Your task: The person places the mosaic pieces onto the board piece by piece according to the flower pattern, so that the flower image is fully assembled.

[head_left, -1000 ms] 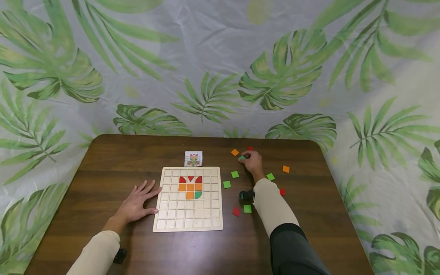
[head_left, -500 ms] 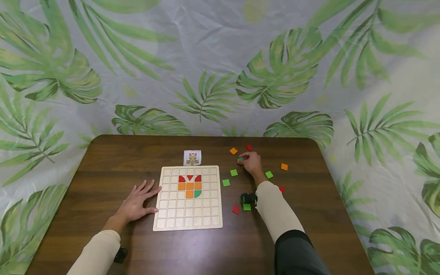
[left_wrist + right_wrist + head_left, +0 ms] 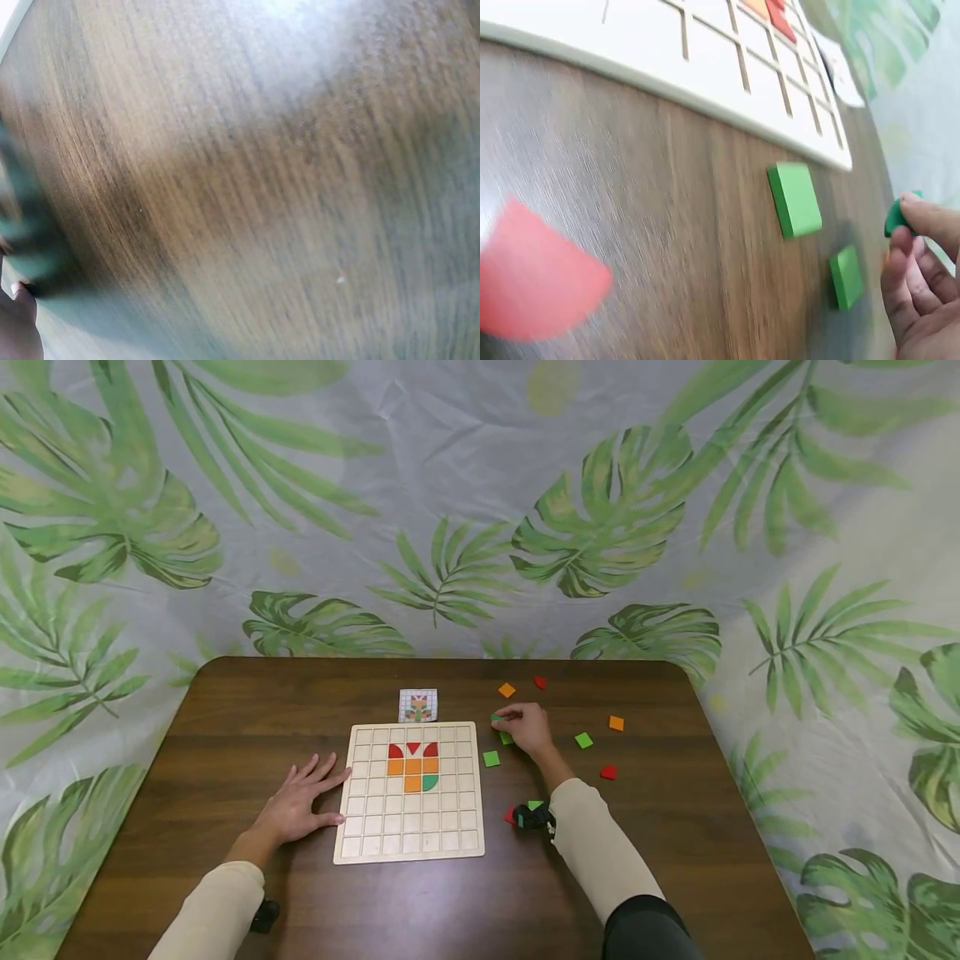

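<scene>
My right hand (image 3: 525, 727) pinches a dark green rounded tile (image 3: 893, 218) between thumb and fingertips, held above the table to the right of the board. Spread out, my left hand (image 3: 298, 806) lies on the table, thumb and a fingertip at the left edge of the wooden grid board (image 3: 450, 828). Set in the board are red tiles (image 3: 431, 750) along the top, orange square tiles (image 3: 412, 767) below them, and a green quarter-round tile (image 3: 430, 782). In the left wrist view only part of the left hand (image 3: 19, 330) shows, at the lower left.
Behind the board lies a small pattern card (image 3: 417, 705). Loose on the right are a light green square (image 3: 491, 759), another green square (image 3: 583, 740), orange squares (image 3: 616, 723) and red pieces (image 3: 608, 772). A patterned leaf cloth (image 3: 450, 485) hangs beyond the table.
My right hand has moved left and nearer the board, carrying the green tile away from the red piece at the back. The left hand stays at the board's edge.
</scene>
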Demonstrator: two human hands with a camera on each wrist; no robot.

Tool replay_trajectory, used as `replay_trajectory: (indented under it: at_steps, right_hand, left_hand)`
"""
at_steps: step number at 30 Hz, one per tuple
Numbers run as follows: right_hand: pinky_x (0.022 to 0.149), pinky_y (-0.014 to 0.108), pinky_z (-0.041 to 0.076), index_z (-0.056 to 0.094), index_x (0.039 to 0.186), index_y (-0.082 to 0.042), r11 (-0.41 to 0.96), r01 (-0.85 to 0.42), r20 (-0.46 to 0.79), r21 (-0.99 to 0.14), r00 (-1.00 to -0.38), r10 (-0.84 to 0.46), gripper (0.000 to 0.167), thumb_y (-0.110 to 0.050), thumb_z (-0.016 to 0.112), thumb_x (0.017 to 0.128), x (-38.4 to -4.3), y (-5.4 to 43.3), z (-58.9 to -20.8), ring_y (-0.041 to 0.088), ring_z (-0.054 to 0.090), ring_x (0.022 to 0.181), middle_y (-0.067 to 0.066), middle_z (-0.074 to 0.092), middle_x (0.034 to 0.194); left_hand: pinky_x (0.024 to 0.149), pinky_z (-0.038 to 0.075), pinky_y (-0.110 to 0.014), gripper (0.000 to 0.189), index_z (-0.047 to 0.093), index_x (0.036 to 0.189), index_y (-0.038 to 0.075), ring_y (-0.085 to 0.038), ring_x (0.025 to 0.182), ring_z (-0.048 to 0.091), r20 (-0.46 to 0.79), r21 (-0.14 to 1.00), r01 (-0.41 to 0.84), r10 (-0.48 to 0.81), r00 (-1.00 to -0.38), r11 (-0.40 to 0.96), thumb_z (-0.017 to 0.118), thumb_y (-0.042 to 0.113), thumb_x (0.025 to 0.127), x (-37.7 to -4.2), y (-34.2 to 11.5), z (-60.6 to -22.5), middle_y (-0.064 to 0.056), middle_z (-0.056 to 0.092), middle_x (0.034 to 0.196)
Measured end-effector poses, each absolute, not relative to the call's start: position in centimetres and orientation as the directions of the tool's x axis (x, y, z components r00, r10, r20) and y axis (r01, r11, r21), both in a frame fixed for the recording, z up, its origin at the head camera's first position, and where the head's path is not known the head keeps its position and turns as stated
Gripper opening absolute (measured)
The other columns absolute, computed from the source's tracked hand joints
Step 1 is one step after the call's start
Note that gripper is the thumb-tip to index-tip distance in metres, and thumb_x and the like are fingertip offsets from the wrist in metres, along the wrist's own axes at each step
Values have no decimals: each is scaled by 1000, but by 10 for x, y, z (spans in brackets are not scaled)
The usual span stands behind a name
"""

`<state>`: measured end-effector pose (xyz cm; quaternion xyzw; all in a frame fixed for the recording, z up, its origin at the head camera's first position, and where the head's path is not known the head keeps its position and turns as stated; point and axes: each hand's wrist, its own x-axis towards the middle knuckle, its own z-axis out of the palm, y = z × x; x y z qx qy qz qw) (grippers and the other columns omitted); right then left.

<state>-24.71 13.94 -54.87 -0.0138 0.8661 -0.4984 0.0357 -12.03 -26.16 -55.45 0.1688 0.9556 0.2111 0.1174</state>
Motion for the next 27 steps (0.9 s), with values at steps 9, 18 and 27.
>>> replay_trajectory:
  at_steps: [9,18,27]
  right_hand:
    - [59,33,58,69,97,7,308,73,-123,-949,-981,-148,13,5,68,85,-233,112,-548,23,66,61,12,66,75]
    - [61,31,54,69,103,5,319,32,-120,-947,-958,-259,16,1,66,87,-217,90,-548,21,61,65,9,64,78]
    - [68,23,52,71,99,1,370,-45,-106,-928,-919,-379,12,-4,68,88,-205,69,-548,13,59,72,7,66,85]
  left_hand:
    - [111,7,-66,82,43,146,16,-47,142,15,-145,444,276,373,-916,852,72,50,78,-120,-261,-553,-20,26,155]
    - [111,7,-65,82,43,146,17,-46,142,15,-147,443,276,373,-916,853,71,53,78,-121,-260,-554,-20,25,156]
    - [111,7,-65,82,43,147,17,-46,142,14,-149,441,275,373,-916,854,71,53,79,-121,-262,-555,-20,25,156]
